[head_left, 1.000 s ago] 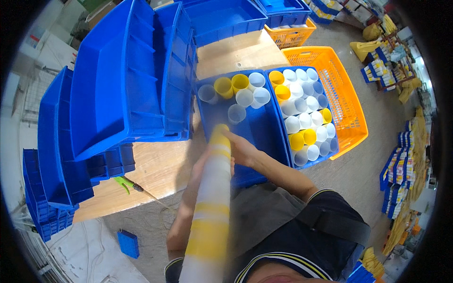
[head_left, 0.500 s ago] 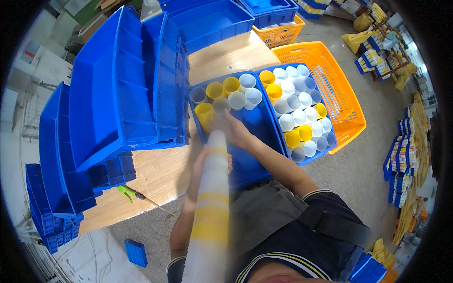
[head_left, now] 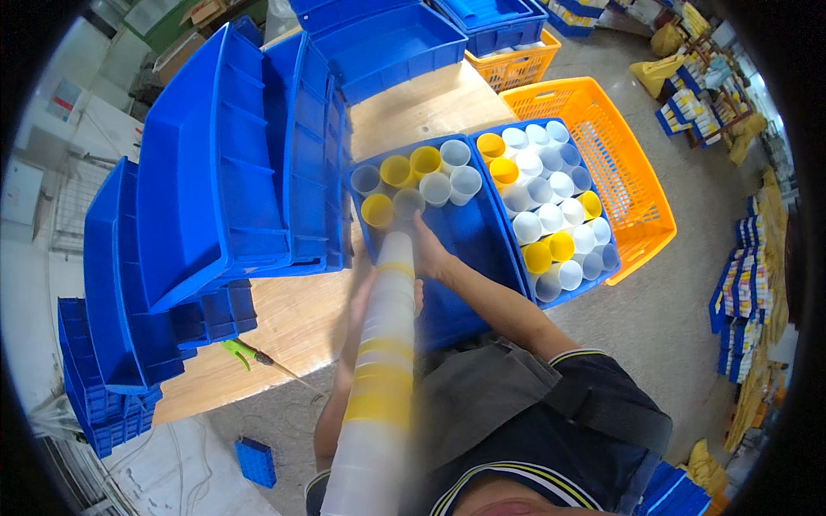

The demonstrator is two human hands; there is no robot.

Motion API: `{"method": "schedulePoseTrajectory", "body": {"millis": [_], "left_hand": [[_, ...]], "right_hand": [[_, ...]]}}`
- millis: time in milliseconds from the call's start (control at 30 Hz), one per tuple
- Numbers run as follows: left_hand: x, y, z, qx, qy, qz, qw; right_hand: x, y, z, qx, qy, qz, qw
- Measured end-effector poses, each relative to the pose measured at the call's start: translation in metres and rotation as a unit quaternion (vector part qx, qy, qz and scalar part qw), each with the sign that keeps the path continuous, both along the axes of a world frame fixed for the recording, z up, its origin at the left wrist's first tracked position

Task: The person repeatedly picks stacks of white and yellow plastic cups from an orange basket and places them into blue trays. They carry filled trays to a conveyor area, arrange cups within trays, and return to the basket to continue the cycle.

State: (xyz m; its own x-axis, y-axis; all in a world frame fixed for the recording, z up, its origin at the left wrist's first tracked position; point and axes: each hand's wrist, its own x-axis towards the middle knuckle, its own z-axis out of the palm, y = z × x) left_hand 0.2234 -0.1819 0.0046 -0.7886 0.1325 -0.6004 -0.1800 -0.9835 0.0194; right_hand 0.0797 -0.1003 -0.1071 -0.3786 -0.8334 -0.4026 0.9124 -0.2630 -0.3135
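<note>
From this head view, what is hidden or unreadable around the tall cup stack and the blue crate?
- Left hand: mostly behind the tall stack of nested white and yellow plastic cups; grip unclear.
- Stack's base: blurred, cut off by the lower edge.
- Right hand: fingertips hidden by the stack's top, inside the blue plastic crate.
- Small green tool on the wooden table: too small to identify.

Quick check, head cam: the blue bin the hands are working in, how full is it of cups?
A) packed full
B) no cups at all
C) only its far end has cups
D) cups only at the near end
C: the blue bin holds a small cluster of white and yellow cups at its far end only; the near floor is bare, unlike the full bin beside it.
</note>
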Motion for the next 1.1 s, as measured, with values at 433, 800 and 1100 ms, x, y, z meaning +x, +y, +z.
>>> {"method": "schedulePoseTrajectory", "body": {"millis": [433, 800, 1100], "left_hand": [[-0.005, 0.007, -0.001, 0.008, 0.024, -0.037, 0.999], [0.003, -0.003, 0.038, -0.163, 0.025, -0.138, 0.977], [0.02, -0.009, 0.026, -0.103, 0.016, -0.171, 0.98]], "right_hand": [[-0.002, 0.092, 0.013, 0.064, -0.035, -0.113, 0.991], [0.022, 0.067, 0.033, 0.125, -0.151, -0.009, 0.981], [0.045, 0.054, 0.025, -0.053, -0.071, -0.039, 0.995]]}}
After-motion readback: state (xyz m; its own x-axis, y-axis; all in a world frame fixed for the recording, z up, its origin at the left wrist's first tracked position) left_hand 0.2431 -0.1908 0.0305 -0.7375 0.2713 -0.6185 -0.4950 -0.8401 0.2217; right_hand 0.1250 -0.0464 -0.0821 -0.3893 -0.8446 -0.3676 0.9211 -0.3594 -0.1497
